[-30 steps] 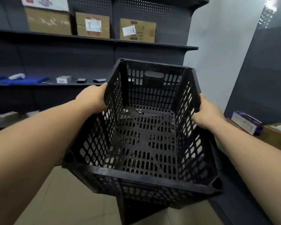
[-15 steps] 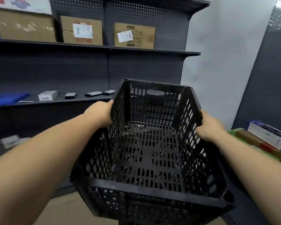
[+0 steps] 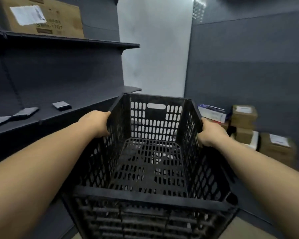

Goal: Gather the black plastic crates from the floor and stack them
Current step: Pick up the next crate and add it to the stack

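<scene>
So right now the black crate (image 3: 150,163) is up off the floor, carried out in front of the person, open side up and empty. Its long axis runs straight away from the body, near end low in view, far end with the handle slot pointing at the white wall (image 3: 154,49).

The left hand (image 3: 97,123) is clamped on the rim of the left long wall, and the right hand (image 3: 209,133) does the same on the right wall. Both sit toward the far half of the crate, about level with each other, so neither is really nearer; it's an even two-handed carry. The fingers curl over the rim and close on the plastic, but most of them are tucked behind the walls, so I can't tell exactly how they lie inside.

There looks to be another dark slatted crate (image 3: 145,221) right below the near end, though it's blurry. If that's the stack, I'd say the thing that matters is that the held crate sits directly above it with long sides lined up, so the move is mostly straight down. Dark shelves (image 3: 62,42) on the left, cardboard boxes (image 3: 243,121) far right.
</scene>
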The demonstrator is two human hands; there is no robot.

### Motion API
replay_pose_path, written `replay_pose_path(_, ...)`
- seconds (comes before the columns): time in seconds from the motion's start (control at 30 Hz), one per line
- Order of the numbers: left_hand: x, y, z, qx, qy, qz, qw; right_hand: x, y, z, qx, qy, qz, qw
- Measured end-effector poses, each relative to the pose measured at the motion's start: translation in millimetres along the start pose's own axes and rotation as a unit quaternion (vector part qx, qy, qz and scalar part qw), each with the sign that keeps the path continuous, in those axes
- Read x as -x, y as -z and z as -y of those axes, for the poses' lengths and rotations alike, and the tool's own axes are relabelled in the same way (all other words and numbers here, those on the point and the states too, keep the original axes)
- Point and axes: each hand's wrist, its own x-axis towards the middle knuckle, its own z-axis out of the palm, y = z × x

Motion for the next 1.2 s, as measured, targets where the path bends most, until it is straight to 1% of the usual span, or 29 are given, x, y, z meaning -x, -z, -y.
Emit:
replay_pose_path(0.1, -31.9, -10.3, 4.6, 0.01, -0.069, 0.003, 0.998, 14.7, 1.5, 8.9, 0.01, -0.069, -0.012, 0.998)
replay_pose_path(0.23, -71.1, -19.7, 3.9, 0.015, -0.134, 0.013, 0.991, 30.0, -0.2, 21.0, 0.03, -0.156, -0.016, 0.987)
replay_pose_path(0.37, -100.5, -32.1, 1.8, 0.016, -0.177, 0.015, 0.984, 31.8, -8.7, 29.4, 0.04, -0.192, -0.017, 0.98)
replay_pose_path(0.63, -139.6, -51.6, 9.5, 0.049, -0.184, 0.032, 0.981, 0.2, -20.7, 49.5, 0.054, -0.211, -0.018, 0.976)
replay_pose_path(0.8, -154.4, -54.9, 20.8, 0.047, -0.175, 0.039, 0.983, -14.1, -27.8, 61.8, 0.063, -0.211, 0.0, 0.975)
replay_pose_path(1.03, -158.6, -61.8, 25.2, 0.052, -0.166, 0.058, 0.983, -13.2, -31.6, 63.5, 0.078, -0.225, 0.017, 0.971)
replay_pose_path(1.2, -156.0, -60.5, 25.2, 0.045, -0.173, 0.056, 0.982, -12.0, -29.9, 66.7, 0.087, -0.231, 0.031, 0.969)
